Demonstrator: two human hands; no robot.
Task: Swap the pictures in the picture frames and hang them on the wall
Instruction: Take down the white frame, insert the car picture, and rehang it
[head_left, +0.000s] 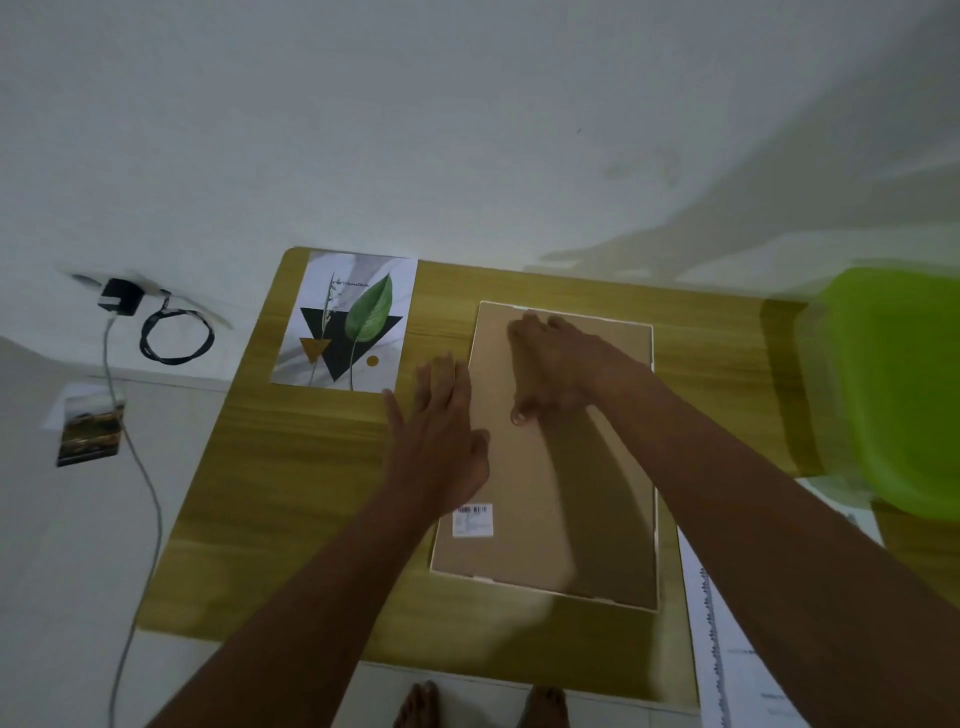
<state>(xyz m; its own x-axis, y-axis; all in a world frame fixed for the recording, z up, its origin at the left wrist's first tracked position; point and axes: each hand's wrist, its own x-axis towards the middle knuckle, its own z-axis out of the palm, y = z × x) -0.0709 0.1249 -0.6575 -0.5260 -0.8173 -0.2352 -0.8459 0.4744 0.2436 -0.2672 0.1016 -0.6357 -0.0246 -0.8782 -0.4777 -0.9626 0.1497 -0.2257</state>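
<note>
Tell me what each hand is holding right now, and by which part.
Nothing is gripped. The right hand lies flat on the frame's brown backing board, near its far end; the left hand is open at its left edge.

One view only — a wide-angle camera worn on the head, looking steeply down and forward over the yellow-brown wooden table (291, 467) toward the white wall (415, 130). It sits close above the work — both bare forearms reach in from the bottom edge, bare feet below.

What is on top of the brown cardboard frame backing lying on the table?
Both hands rest on the brown cardboard backing: right hand, left hand at its edge. A white barcode sticker too. Whatever lies beneath is covered.
</note>
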